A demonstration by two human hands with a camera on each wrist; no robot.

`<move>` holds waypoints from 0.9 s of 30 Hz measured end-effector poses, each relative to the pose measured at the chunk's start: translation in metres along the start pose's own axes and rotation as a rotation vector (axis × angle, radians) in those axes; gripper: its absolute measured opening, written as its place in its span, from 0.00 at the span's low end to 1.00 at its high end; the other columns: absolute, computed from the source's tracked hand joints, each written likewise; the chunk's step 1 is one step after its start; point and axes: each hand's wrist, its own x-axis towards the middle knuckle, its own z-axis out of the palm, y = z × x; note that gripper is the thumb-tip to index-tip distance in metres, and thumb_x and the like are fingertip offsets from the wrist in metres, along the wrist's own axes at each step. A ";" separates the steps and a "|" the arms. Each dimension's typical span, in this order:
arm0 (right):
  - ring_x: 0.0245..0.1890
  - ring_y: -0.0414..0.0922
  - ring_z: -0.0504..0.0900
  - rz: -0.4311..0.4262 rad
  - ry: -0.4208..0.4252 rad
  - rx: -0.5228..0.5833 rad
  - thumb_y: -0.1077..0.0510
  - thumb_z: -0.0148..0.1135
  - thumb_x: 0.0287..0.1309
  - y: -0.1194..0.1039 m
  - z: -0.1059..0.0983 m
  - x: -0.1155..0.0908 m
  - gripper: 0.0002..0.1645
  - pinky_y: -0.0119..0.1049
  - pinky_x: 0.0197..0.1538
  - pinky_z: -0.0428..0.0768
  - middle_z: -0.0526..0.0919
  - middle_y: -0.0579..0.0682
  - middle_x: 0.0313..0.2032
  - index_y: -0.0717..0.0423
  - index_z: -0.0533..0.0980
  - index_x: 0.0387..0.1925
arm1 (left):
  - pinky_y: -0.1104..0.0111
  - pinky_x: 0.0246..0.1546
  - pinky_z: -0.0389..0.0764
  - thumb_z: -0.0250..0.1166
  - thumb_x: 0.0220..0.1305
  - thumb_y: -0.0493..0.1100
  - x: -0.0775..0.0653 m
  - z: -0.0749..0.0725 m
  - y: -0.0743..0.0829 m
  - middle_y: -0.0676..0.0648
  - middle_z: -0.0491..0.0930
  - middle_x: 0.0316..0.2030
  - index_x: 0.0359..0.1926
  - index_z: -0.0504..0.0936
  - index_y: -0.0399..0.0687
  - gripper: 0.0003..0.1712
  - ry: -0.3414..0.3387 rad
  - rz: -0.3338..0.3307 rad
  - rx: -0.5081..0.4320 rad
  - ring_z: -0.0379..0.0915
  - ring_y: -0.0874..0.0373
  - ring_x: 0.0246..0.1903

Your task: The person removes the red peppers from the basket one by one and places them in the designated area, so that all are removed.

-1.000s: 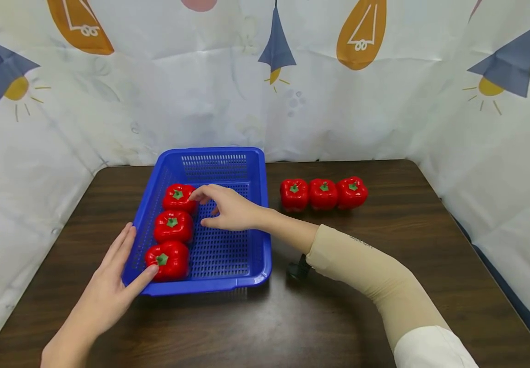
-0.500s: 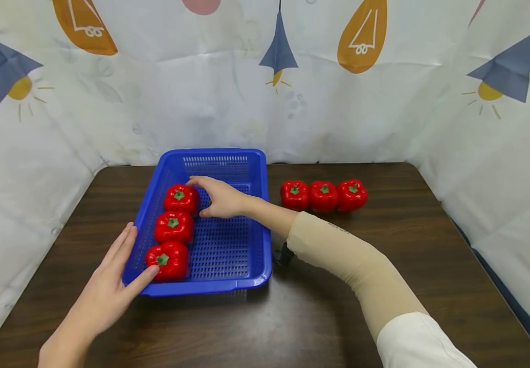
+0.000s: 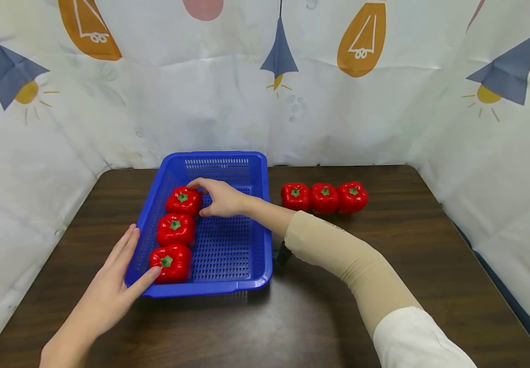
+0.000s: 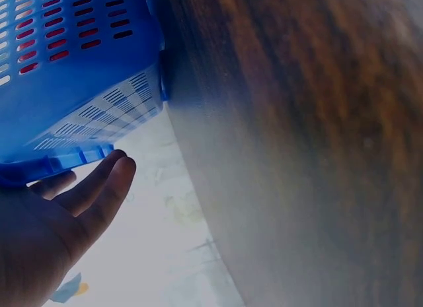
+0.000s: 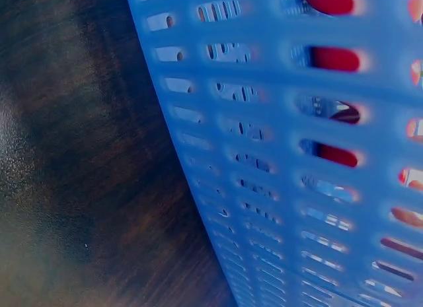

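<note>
A blue slotted plastic basket [image 3: 210, 290] holds a column of three shiny red bell peppers with green stems along its left side: a far one [image 3: 184, 201], a middle one [image 3: 176, 229] and a near one [image 3: 171, 263]. My right hand [image 3: 222, 198] reaches over the basket's right rim and grips the far bell pepper, forefinger at its upper edge, thumb by its lower right. Along the left outer side lies my left hand [image 3: 113, 286], fingers straight against the rim, thumb over the near-left corner by the near pepper. Left wrist view: its fingers [image 4: 99, 191] extend just below the rim.
Three more red bell peppers [image 3: 324, 198] sit in a row on the dark wooden table [image 3: 384, 230], right of the basket. A white patterned curtain [image 3: 228, 112] stands behind the table. The right wrist view shows mostly the basket's slotted wall [image 5: 277, 188].
My right hand has moved slightly farther back and closed on the far bell pepper, which has shifted a little to the right. The left hand stays at the rim.
</note>
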 end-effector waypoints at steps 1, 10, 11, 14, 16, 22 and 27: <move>0.63 0.45 0.72 0.003 0.006 -0.002 0.65 0.70 0.61 0.000 0.000 0.000 0.41 0.31 0.63 0.74 0.72 0.52 0.67 0.57 0.64 0.73 | 0.29 0.62 0.58 0.67 0.70 0.52 0.000 0.000 0.000 0.44 0.40 0.82 0.83 0.43 0.50 0.53 0.000 -0.003 0.003 0.44 0.32 0.76; 0.55 0.46 0.77 0.013 -0.040 0.003 0.65 0.73 0.58 0.004 -0.008 0.003 0.51 0.29 0.50 0.80 0.73 0.55 0.56 0.52 0.59 0.79 | 0.27 0.60 0.60 0.68 0.69 0.52 -0.001 -0.001 0.000 0.41 0.42 0.81 0.83 0.45 0.48 0.53 0.014 -0.003 0.002 0.47 0.31 0.75; 0.54 0.46 0.78 0.013 -0.055 0.007 0.65 0.73 0.58 0.005 -0.010 0.004 0.52 0.29 0.50 0.80 0.73 0.55 0.55 0.52 0.58 0.79 | 0.27 0.60 0.61 0.68 0.69 0.52 -0.001 -0.002 0.000 0.42 0.42 0.81 0.83 0.46 0.48 0.53 0.014 -0.003 0.002 0.47 0.31 0.75; 0.53 0.47 0.78 0.011 -0.094 -0.002 0.65 0.74 0.58 0.006 -0.014 0.005 0.53 0.30 0.50 0.81 0.73 0.56 0.53 0.54 0.57 0.80 | 0.27 0.60 0.60 0.68 0.69 0.52 -0.001 -0.003 0.001 0.42 0.43 0.81 0.83 0.46 0.48 0.53 0.016 -0.004 -0.001 0.47 0.32 0.75; 0.52 0.47 0.78 0.011 -0.110 -0.027 0.64 0.74 0.58 0.006 -0.016 0.005 0.52 0.30 0.50 0.80 0.74 0.55 0.51 0.55 0.58 0.79 | 0.27 0.60 0.60 0.68 0.69 0.52 -0.001 -0.003 0.000 0.42 0.43 0.81 0.83 0.46 0.49 0.53 0.019 -0.004 0.000 0.47 0.32 0.75; 0.52 0.48 0.76 0.033 -0.092 -0.068 0.63 0.74 0.57 0.008 -0.018 0.007 0.46 0.32 0.49 0.79 0.73 0.54 0.51 0.53 0.63 0.75 | 0.27 0.61 0.59 0.68 0.69 0.52 -0.001 -0.001 0.001 0.42 0.43 0.81 0.83 0.46 0.48 0.53 0.020 -0.002 0.005 0.47 0.32 0.76; 0.64 0.44 0.72 0.040 -0.059 -0.037 0.64 0.77 0.55 0.009 -0.018 0.009 0.42 0.30 0.61 0.75 0.71 0.52 0.63 0.55 0.66 0.68 | 0.28 0.63 0.58 0.68 0.69 0.51 -0.002 -0.002 0.002 0.42 0.43 0.81 0.83 0.46 0.49 0.53 0.019 0.001 0.005 0.47 0.33 0.76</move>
